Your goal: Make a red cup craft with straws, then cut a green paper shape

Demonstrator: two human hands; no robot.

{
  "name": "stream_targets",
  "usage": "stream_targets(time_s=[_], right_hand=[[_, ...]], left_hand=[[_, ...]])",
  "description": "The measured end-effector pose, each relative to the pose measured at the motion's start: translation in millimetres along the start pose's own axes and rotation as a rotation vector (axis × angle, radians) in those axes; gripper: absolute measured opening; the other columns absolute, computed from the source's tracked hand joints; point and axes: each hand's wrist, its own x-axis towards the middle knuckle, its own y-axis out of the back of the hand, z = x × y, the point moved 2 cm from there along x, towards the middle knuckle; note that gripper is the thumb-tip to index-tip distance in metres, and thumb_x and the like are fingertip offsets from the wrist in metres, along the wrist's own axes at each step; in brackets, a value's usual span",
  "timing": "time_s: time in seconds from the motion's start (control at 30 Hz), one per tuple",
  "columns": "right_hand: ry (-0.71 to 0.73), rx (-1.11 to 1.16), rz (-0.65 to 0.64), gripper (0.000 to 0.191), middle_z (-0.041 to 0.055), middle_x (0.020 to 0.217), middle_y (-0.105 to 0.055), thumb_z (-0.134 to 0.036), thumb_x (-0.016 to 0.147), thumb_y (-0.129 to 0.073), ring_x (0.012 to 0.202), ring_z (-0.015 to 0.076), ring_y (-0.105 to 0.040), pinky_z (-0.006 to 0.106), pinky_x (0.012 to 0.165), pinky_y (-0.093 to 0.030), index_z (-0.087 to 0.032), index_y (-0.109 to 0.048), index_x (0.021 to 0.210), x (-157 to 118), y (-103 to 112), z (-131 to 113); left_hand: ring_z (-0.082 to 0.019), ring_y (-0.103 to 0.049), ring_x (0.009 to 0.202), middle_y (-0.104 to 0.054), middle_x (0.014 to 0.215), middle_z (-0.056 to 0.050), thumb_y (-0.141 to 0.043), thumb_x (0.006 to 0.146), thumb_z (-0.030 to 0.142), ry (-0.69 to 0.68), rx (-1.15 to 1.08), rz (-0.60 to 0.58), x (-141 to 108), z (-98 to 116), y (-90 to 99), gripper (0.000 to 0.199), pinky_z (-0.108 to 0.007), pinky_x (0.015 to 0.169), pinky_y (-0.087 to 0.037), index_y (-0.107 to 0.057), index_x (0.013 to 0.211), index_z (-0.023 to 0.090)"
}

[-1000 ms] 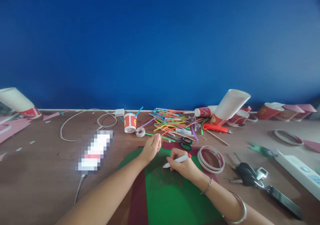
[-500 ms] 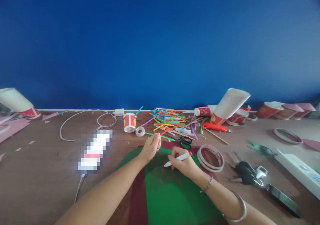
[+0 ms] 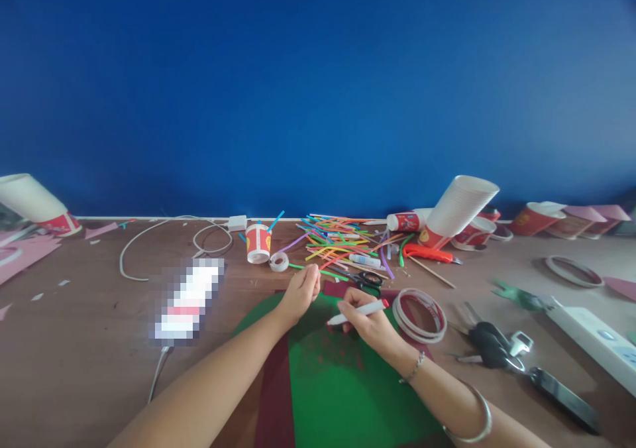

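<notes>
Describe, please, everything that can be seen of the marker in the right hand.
The marker is slim and white, apparently plastic, with a red end angled up to the right. The right hand grips it like a pen, hiding part of the barrel. It slants over the green sheet, its reddish tip low and to the left; whether that touches the sheet is unclear.

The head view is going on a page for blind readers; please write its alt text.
A person's right hand holds a white marker over a green sheet bearing red marks, while the left hand is curled near the sheet's far edge. Beyond, colourful thin strips and stacked paper cups sit before a blue wall.
</notes>
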Motion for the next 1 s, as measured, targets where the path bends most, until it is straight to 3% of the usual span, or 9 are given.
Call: stream_targets(time_s=[0.2,0.37,0.7,1.0], right_hand=[[-0.025,-0.026,-0.145,0.014,-0.0039,0.052,-0.056,-0.022,0.072,-0.058,0.043,0.0079,-0.048,0.017,0.041,-0.034,-0.019,-0.048,0.063,-6.1,-7.8,-7.7],[-0.073,-0.065,-0.23,0.016,-0.0018,0.054,-0.062,-0.026,0.073,-0.057,0.042,0.009,-0.052,0.017,0.039,-0.036,-0.019,-0.048,0.063,-7.5,-11.1,-7.2],[-0.04,-0.119,-0.15,0.016,-0.0008,0.055,-0.063,-0.024,0.074,-0.057,0.046,0.0089,-0.052,0.017,0.041,-0.036,-0.018,-0.048,0.063,-5.5,-10.3,-6.2],[-0.085,-0.117,-0.23,0.015,-0.0013,0.056,-0.063,-0.026,0.074,-0.059,0.041,0.0074,-0.048,0.016,0.038,-0.032,-0.018,-0.05,0.065,-7.5,-13.2,-7.9]], left_hand=[[-0.004,-0.024,0.038,-0.03,0.046,0.008,-0.036,0.088,0.047,0.008,0.007,0.007,1.0,-1.8,0.7,0.039,-0.019,0.039,-0.02,-0.036,0.061,0.019],[-0.004,-0.024,0.039,-0.031,0.047,0.008,-0.035,0.088,0.047,0.01,0.004,-0.002,1.1,-2.5,0.9,0.039,-0.019,0.04,-0.019,-0.036,0.061,0.018],[-0.004,-0.025,0.039,-0.031,0.047,0.008,-0.035,0.088,0.048,0.005,0.014,-0.006,1.5,-1.7,0.8,0.04,-0.02,0.04,-0.019,-0.035,0.061,0.019],[-0.005,-0.025,0.038,-0.031,0.047,0.008,-0.036,0.086,0.051,0.011,0.011,-0.017,2.3,-2.3,1.0,0.04,-0.02,0.04,-0.019,-0.035,0.062,0.019]])
